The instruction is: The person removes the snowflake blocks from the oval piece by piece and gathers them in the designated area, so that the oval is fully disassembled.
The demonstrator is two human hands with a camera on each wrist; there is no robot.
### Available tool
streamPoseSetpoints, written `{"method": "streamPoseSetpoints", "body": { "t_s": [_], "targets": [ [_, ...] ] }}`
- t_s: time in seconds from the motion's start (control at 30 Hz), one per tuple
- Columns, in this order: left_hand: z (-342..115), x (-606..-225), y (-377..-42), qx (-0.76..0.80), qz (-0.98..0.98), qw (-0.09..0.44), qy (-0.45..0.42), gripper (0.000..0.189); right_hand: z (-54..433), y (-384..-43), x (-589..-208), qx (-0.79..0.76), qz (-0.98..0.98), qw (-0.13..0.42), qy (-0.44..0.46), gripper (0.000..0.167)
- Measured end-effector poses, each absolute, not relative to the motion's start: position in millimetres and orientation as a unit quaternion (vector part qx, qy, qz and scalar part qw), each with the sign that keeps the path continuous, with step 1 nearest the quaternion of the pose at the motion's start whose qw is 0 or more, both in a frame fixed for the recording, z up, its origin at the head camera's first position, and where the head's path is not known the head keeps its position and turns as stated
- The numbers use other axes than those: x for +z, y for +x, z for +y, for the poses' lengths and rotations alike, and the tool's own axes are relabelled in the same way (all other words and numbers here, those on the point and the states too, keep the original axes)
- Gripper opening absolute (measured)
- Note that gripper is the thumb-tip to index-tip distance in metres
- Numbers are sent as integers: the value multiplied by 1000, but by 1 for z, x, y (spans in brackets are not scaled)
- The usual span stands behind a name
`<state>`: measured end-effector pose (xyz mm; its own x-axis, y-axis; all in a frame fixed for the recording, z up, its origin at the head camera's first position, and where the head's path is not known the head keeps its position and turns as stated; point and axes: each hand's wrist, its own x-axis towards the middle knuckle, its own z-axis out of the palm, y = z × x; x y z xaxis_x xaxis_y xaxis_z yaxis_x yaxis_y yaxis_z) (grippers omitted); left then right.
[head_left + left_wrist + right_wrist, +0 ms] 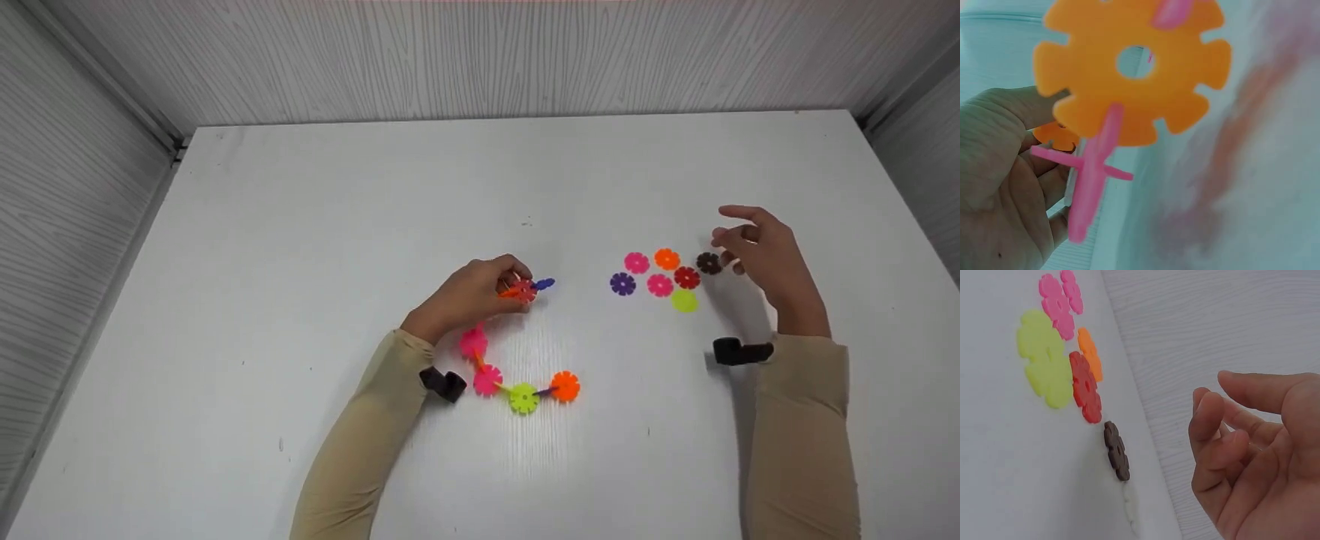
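My left hand (476, 291) grips the upper end of a chain of interlocked notched plastic discs, where a red disc (526, 291) and a blue disc (545, 284) show at the fingertips. The chain curves below the hand through pink, lime and orange discs (565, 386). Close up in the left wrist view, an orange disc (1174, 84) slots into a pink one (1088, 197); fingers partly hide the held end. My right hand (769, 259) is raised beside a dark brown disc (709, 263), fingers loosely bent with nothing held. A whitish disc (1130, 509) lies beyond the brown one.
Left of the right hand, loose discs lie flat on the white table (337, 187): purple (622, 283), two pink (637, 262), orange (667, 259), red (686, 277) and lime (684, 301). Grey wood-grain panels (480, 60) stand behind and at both sides.
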<state>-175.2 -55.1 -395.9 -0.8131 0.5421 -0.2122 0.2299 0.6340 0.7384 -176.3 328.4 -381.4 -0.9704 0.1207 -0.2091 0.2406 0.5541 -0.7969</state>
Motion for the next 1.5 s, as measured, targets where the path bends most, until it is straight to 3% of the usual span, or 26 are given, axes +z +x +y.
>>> {"method": "streamPoseSetpoints", "body": {
  "t_s": [0.37, 0.73, 1.1, 1.5],
  "targets": [
    [-54, -396, -175, 370, 878, 214, 214, 44, 294, -175, -375, -457, 886, 71, 37, 49],
    [-55, -396, -176, 382, 870, 220, 222, 44, 264, -173, -367, -429, 887, 162, -56, 57],
    [-55, -396, -175, 395, 866, 212, 221, 40, 219, -168, -378, -415, 872, 225, -127, 45],
    [-55, -397, -177, 385, 871, 202, 229, 40, 196, -158, -383, -406, 869, 222, -174, 44]
  ]
}}
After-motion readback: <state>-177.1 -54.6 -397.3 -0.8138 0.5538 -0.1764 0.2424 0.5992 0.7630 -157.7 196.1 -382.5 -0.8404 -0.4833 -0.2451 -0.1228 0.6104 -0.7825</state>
